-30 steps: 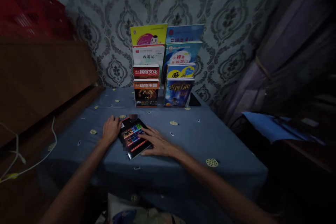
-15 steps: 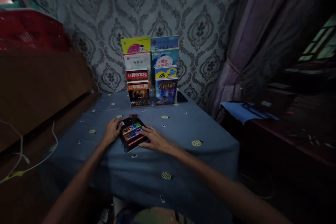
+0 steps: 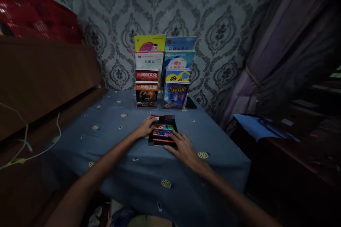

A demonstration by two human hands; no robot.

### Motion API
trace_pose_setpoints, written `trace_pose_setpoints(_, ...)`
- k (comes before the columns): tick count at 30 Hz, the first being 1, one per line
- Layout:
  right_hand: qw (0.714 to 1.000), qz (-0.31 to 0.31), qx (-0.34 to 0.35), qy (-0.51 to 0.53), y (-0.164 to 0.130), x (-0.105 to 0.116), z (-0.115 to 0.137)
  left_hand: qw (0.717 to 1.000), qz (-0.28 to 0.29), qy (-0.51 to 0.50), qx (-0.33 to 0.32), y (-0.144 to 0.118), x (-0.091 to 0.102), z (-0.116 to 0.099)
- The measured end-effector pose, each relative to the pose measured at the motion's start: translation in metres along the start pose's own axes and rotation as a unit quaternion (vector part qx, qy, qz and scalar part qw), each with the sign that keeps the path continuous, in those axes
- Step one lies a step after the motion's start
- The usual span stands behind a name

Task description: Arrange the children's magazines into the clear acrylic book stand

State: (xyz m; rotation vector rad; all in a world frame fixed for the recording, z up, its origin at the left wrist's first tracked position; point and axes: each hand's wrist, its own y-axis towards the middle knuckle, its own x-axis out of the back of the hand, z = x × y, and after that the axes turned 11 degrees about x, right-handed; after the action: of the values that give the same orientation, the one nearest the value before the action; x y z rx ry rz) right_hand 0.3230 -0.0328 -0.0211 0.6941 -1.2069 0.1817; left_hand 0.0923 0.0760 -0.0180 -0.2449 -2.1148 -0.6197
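one dark book [image 3: 162, 133], colourful cover

Top edge of dark book [image 3: 163, 133] pixelated, unreadable. Back rows of displayed books [image 3: 165, 71] mostly covered by front ones. Red crate [image 3: 37, 17] cut off at left edge.

Dim room, dark vignetted corners, wide-angle bending at edges, soft blurry detail, no glare

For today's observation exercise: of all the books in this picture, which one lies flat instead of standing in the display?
The dark-covered book between both hands, lying flat on the blue tablecloth. The other books stand upright in tiered rows against the wall.
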Motion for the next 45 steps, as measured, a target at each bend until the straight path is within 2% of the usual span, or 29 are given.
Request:
trace_pose_setpoints(4, 1.000, -0.003, -0.007, -0.006, -0.006, 0.003, -0.028, 0.999, 0.024, 0.009, 0.021, 0.032, -0.025, -0.012)
trace_pose_setpoints(7, 1.000, -0.003, -0.002, 0.018, -0.006, -0.003, -0.045, 0.995, 0.030, 0.043, 0.082, 0.042, -0.022, 0.002)
trace_pose_setpoints(9, 0.999, 0.003, -0.005, 0.041, -0.004, -0.007, -0.053, 0.988, 0.030, 0.073, 0.134, 0.040, -0.006, 0.024)
trace_pose_setpoints(11, 0.998, 0.013, -0.008, 0.064, 0.003, -0.009, -0.057, 0.975, 0.022, 0.107, 0.193, 0.028, 0.020, 0.054)
trace_pose_setpoints(14, 0.995, 0.033, 0.000, 0.094, 0.022, -0.011, -0.052, 0.945, -0.001, 0.160, 0.287, -0.003, 0.067, 0.101)
trace_pose_setpoints(16, 0.993, 0.047, 0.012, 0.110, 0.037, -0.014, -0.043, 0.923, -0.012, 0.190, 0.333, -0.025, 0.094, 0.125)
trace_pose_setpoints(18, 0.990, 0.061, 0.025, 0.122, 0.052, -0.019, -0.029, 0.906, -0.015, 0.214, 0.364, -0.041, 0.112, 0.140)
trace_pose_setpoints(21, 0.988, 0.075, 0.028, 0.129, 0.069, -0.022, -0.010, 0.893, -0.012, 0.238, 0.382, -0.053, 0.122, 0.149)
trace_pose_setpoints(25, 0.987, 0.111, 0.037, 0.113, 0.082, -0.013, 0.002, 0.890, -0.036, 0.269, 0.367, -0.051, 0.117, 0.145)
trace_pose_setpoints(27, 0.987, 0.118, 0.042, 0.101, 0.090, -0.006, 0.004, 0.915, -0.060, 0.251, 0.310, -0.044, 0.109, 0.135)
trace_pose_setpoints(29, 0.986, 0.113, 0.056, 0.107, 0.105, -0.005, 0.007, 0.953, -0.074, 0.189, 0.224, -0.030, 0.096, 0.119)
trace_pose_setpoints(31, 0.981, 0.110, 0.089, 0.134, 0.127, -0.010, 0.013, 0.979, -0.071, 0.117, 0.151, -0.012, 0.079, 0.100)
trace_pose_setpoints(33, 0.974, 0.114, 0.118, 0.156, 0.152, -0.023, 0.020, 0.989, -0.061, 0.076, 0.113, 0.006, 0.059, 0.083)
trace_pose_setpoints(35, 0.974, 0.126, 0.118, 0.149, 0.175, -0.037, 0.023, 0.992, -0.043, 0.058, 0.104, 0.018, 0.042, 0.073)
trace_pose_setpoints(38, 0.971, 0.147, 0.132, 0.135, 0.193, -0.054, 0.017, 0.991, -0.033, 0.067, 0.107, 0.024, 0.026, 0.074)
trace_pose_setpoints(41, 0.972, 0.131, 0.140, 0.135, 0.192, -0.059, -0.002, 0.989, -0.051, 0.094, 0.102, 0.022, 0.022, 0.080)
trace_pose_setpoints(45, 0.979, 0.115, 0.101, 0.132, 0.177, -0.050, -0.036, 0.987, -0.057, 0.114, 0.098, 0.019, 0.022, 0.079)
